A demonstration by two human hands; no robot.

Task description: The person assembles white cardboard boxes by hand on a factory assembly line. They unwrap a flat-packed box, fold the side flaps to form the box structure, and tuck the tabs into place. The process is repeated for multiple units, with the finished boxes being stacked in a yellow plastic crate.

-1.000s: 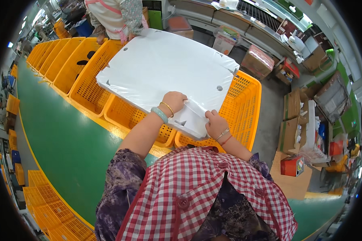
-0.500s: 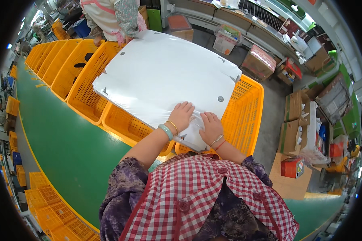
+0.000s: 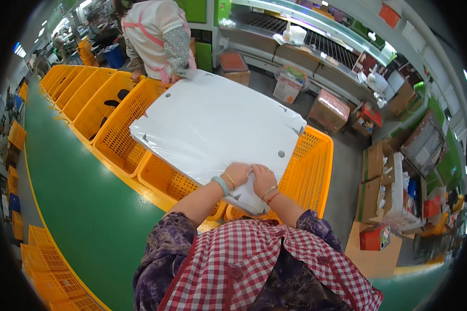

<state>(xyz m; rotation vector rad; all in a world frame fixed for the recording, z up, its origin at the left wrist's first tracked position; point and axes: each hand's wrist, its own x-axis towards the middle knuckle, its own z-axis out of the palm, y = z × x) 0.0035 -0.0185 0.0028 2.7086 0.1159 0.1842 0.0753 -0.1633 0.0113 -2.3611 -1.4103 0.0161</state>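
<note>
We are resting our left hand (image 3: 237, 175) and right hand (image 3: 264, 181) close together on a big white board (image 3: 223, 119) — we cannot tell if they're pinching its wrap (image 3: 163, 146).

The hands (image 3: 264, 180) have drawn together (the left one now curled, slightly blurred).

Taped carton (image 3: 329, 110): brown, standing on the grey floor (image 3: 344, 166)
Plastic-draped box (image 3: 287, 89): just left of the taped carton
Red-topped box (image 3: 234, 65): farther left of the taped carton
Red container (image 3: 371, 115): just right of the taped carton
Slatted bench (image 3: 319, 44): behind the taped carton
</note>
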